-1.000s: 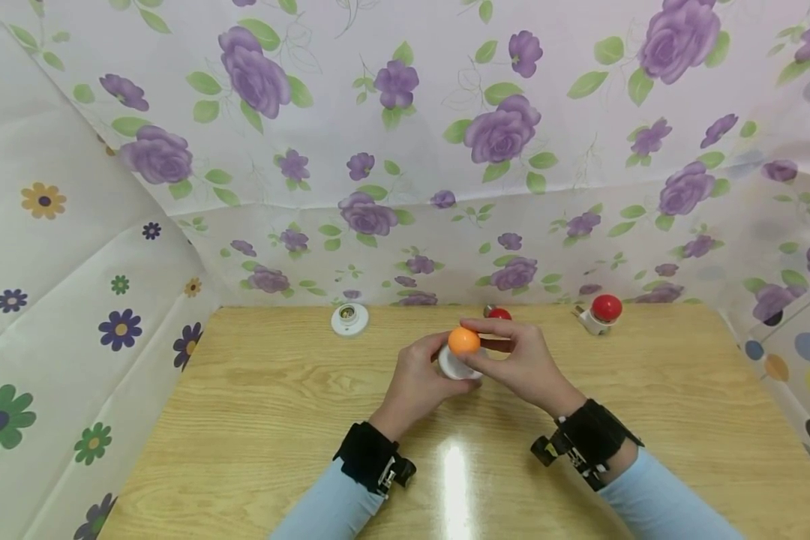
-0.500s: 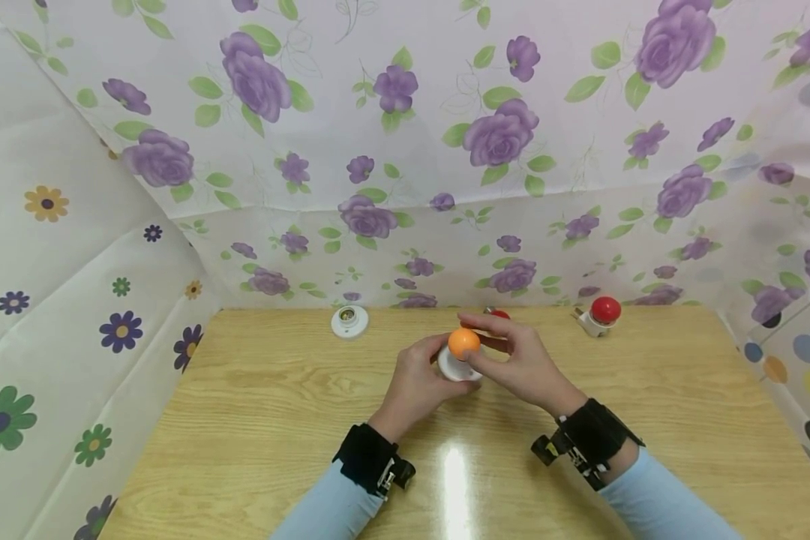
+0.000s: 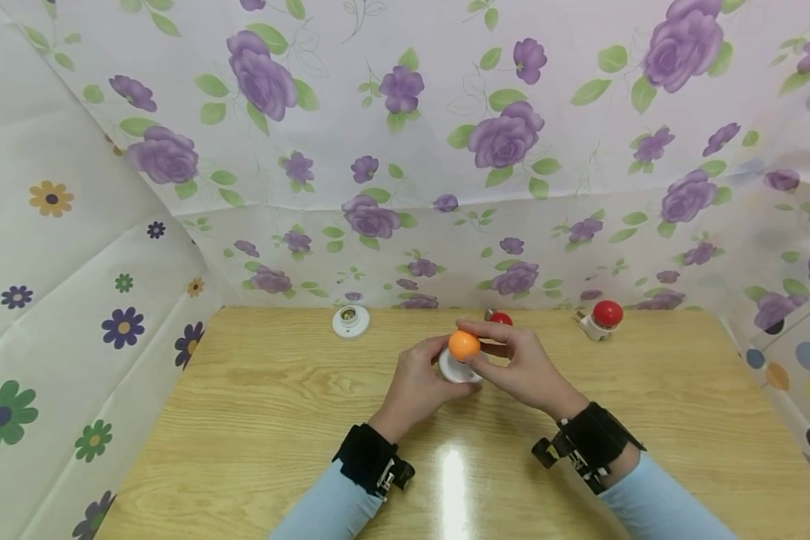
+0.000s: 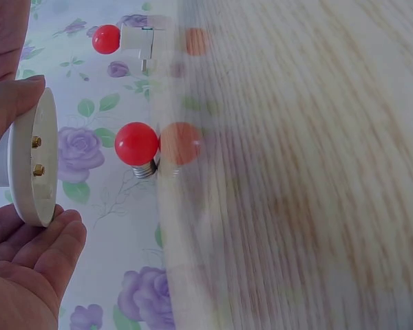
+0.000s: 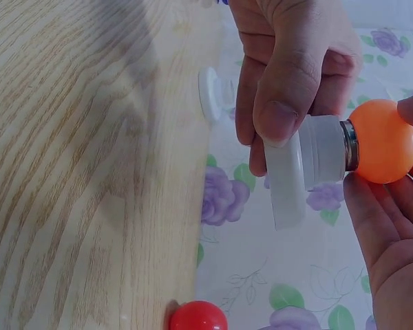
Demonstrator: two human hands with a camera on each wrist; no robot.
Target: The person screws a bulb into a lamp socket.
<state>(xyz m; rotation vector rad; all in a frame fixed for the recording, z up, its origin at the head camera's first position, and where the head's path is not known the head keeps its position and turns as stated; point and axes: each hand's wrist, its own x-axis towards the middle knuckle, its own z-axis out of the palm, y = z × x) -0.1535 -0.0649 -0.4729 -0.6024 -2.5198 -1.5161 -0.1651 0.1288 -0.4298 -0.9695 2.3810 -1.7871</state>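
Observation:
My left hand (image 3: 418, 386) grips a round white lamp holder (image 5: 288, 185) by its base rim, thumb on one side and fingers on the other. The left wrist view shows brass screws on the underside of that lamp holder (image 4: 45, 192). An orange light bulb (image 5: 385, 141) sits at the mouth of the holder, with a band of its metal cap showing between them. My right hand (image 3: 526, 367) pinches the orange bulb between thumb and fingers. Both things are held up off the table.
Along the back of the wooden table (image 3: 277, 427) stand another white lamp holder (image 3: 350, 321), a loose red bulb (image 3: 502, 319) lying on its side, and a red bulb in a white plug socket (image 3: 601, 320). A flowered cloth (image 3: 432, 247) hangs behind.
The right fingers shift slightly around the orange bulb. The left hand and the lamp holder stay in nearly the same place.

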